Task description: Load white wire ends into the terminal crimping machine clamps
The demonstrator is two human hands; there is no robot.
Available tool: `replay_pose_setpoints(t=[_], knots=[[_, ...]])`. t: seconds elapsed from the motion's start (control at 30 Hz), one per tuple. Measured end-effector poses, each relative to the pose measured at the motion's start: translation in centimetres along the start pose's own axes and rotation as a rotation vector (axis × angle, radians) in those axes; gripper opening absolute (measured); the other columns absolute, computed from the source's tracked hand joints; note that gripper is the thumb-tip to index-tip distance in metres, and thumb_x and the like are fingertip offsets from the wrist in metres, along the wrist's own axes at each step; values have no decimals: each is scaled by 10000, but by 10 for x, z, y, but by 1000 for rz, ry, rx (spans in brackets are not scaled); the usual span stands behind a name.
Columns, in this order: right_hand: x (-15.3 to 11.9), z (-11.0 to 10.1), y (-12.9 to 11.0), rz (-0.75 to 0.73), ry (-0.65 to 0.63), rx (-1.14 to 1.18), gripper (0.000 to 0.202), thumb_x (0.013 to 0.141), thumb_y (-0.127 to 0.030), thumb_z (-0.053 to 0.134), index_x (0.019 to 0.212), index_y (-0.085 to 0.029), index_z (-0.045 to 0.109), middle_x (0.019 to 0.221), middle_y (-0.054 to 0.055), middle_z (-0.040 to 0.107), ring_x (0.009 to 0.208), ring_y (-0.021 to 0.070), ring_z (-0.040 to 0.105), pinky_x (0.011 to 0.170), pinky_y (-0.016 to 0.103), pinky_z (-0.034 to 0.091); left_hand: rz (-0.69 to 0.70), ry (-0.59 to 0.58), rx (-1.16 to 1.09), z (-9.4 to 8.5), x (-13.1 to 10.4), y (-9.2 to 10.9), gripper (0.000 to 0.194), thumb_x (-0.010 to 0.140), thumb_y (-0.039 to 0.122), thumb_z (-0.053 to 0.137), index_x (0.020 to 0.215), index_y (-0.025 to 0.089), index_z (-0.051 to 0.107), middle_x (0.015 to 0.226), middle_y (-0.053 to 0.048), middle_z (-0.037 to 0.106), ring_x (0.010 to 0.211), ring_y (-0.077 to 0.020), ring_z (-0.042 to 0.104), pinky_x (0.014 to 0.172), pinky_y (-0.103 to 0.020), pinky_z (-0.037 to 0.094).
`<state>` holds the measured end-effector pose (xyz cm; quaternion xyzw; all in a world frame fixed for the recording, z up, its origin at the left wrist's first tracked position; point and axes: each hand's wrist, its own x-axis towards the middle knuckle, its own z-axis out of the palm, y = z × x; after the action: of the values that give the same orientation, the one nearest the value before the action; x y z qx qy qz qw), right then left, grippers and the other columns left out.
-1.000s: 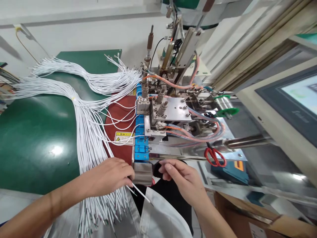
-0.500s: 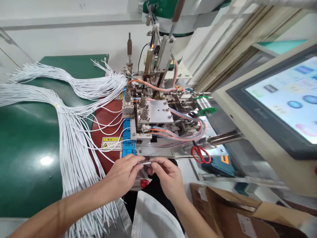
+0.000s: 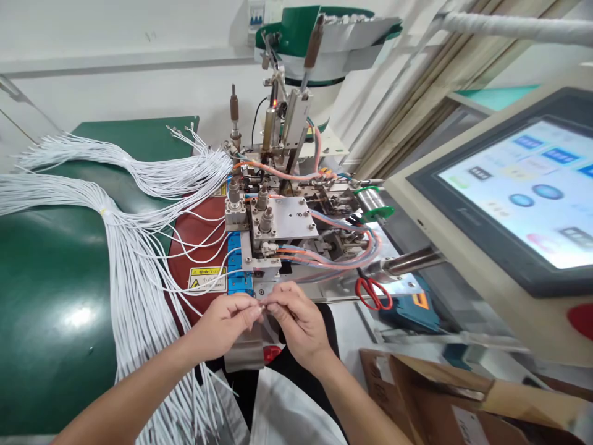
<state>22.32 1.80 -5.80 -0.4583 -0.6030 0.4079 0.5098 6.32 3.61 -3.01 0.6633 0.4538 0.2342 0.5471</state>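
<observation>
left hand and right hand pinch one wire (mostly hidden).

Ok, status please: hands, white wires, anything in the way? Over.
Left hand and right hand: fingertips together, anything pinched too small to tell. White wires massed to the left. Nothing seen blocking fingertips; red-handled scissors off right.

The left hand and the right hand are bare — so are the slim forearms, out to the view's lower edge. Below the near edge of the silvery metal machine base, plain black cloth shows around smooth, pale grey-white cloth — garment types unclear.
</observation>
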Motion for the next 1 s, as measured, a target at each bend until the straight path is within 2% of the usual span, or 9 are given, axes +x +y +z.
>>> replay_pose_setpoints(t=[0.07, 0.17, 0.3, 0.47, 0.73, 1.0], knots=[[-2, 7, 2, 83, 93, 53, 153, 836, -216, 509, 864, -226, 659, 787, 26, 567, 733, 148, 564, 650, 273, 466, -60, 17, -61, -4, 0, 1, 254, 835, 254, 463, 701, 140, 647, 677, -9, 595, 640, -113, 533, 618, -222, 430], [-7, 15, 4, 148, 189, 83, 137, 829, -226, 515, 877, -209, 642, 807, 33, 591, 741, 152, 582, 643, 267, 474, -99, 108, -66, -3, 0, 2, 195, 809, 263, 517, 774, 159, 678, 740, -20, 632, 701, -130, 563, 648, -231, 450], [-10, 19, 3, 104, 178, -13, 87, 786, -205, 563, 781, -186, 647, 750, 35, 595, 685, 148, 578, 602, 258, 463, -36, 205, 30, 1, 0, -4, 161, 791, 247, 552, 782, 173, 695, 782, -33, 650, 777, -151, 584, 731, -260, 458], [-6, 22, 1, 119, 179, -108, 116, 788, -197, 538, 705, -181, 619, 693, 28, 577, 619, 135, 546, 564, 251, 440, -19, 230, 100, 4, 0, -13, 138, 778, 223, 562, 763, 178, 692, 760, -28, 649, 745, -151, 596, 702, -259, 472], [-5, 31, 3, 237, 224, 54, 147, 815, -261, 504, 713, -173, 562, 684, 10, 524, 615, 121, 508, 552, 227, 428, -5, 237, 22, 4, 1, -10, 177, 815, 236, 523, 815, 177, 690, 764, -25, 652, 722, -139, 580, 680, -246, 472], [-5, 35, 3, 258, 279, 116, 140, 797, -249, 527, 683, -173, 555, 682, 9, 519, 631, 126, 514, 575, 236, 441, 2, 338, 23, 7, -1, -13, 163, 799, 249, 555, 754, 174, 692, 650, -6, 585, 634, -120, 538, 609, -223, 439]])
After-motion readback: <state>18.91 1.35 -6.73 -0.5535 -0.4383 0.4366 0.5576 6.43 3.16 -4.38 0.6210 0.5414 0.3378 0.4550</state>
